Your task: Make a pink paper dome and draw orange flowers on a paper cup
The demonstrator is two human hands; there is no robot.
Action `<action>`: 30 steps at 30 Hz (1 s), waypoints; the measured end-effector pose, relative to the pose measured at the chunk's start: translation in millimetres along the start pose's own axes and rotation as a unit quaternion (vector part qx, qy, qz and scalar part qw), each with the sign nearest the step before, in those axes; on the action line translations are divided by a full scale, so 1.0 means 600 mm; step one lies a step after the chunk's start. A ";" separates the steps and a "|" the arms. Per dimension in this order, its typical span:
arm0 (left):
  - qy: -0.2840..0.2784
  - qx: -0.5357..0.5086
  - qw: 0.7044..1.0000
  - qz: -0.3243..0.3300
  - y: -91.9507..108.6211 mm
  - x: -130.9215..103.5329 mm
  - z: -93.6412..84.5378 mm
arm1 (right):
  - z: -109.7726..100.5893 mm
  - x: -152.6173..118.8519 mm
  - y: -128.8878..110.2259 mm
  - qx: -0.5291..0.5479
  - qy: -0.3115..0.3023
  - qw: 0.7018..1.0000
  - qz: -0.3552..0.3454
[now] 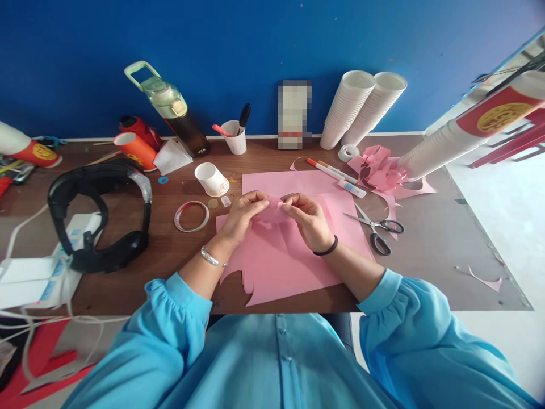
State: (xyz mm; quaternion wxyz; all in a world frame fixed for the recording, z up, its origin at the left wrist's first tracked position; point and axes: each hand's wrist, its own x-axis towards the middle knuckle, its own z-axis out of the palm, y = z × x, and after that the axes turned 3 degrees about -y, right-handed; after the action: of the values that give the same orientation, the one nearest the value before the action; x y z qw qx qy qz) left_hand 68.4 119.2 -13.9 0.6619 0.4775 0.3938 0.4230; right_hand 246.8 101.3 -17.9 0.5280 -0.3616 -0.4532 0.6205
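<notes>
Both hands pinch a small piece of pink paper [273,211] above the larger pink sheets [293,250] spread on the table. My left hand [243,215] grips its left side between thumb and fingers. On the other side, my right hand [307,217] holds the piece near its upper right. The exact shape of the held piece is hard to make out against the pink beneath. Scissors [374,226] with black handles lie partly open to the right of my right hand. A white paper cup [212,179] leans beyond my left hand, with a roll of tape [191,216] nearby.
Along the blue wall stand a bottle [185,122], a cup with pens [235,138], a pixelated upright object [293,113] and stacked paper cups [349,108]. Pens [334,172] and pink scraps [378,170] lie at right. A black headset-like band [100,216] and cables occupy the left.
</notes>
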 end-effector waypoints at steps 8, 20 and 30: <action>-0.038 0.054 0.998 0.020 0.005 -0.007 0.002 | 0.000 -0.001 0.002 0.002 -0.009 1.000 -0.003; -0.067 0.082 0.994 0.041 0.011 -0.008 0.005 | 0.008 -0.003 -0.003 0.036 0.001 0.999 0.025; -0.072 0.104 0.990 0.059 0.012 -0.007 0.001 | 0.011 -0.002 -0.006 0.051 0.016 0.998 0.022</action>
State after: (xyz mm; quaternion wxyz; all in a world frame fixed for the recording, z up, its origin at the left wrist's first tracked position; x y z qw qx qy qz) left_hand 66.4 116.3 -6.6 0.6090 0.5957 0.3576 0.3826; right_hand 242.1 99.1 -12.7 0.5394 -0.3534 -0.4045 0.6484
